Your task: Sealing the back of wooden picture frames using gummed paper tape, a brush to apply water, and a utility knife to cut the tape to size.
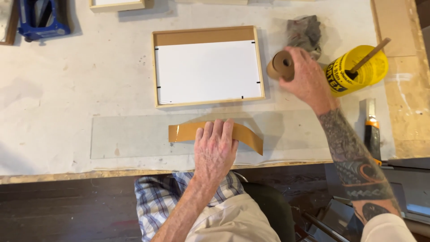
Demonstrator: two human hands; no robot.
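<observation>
Left hand (pixel 214 150) lies flat, fingers released, pressing brown tape strip (pixel 242 134) onto glass sheet (pixel 134 136) — right hand (pixel 304 74) grasps tape roll (pixel 280 66) beside wooden frame (pixel 207 66).

The right hand (pixel 305 75) covers part of the brown paper tape roll (pixel 281 66), so its grip cannot be judged. The left hand (pixel 215 150) hides the middle of the curled brown tape strip (pixel 247 137). The blue metal tool (pixel 41 20) and a second pale wooden frame (pixel 117 5) are cut off by the top edge. The crumpled grey cloth (pixel 304 30) is blurred.
</observation>
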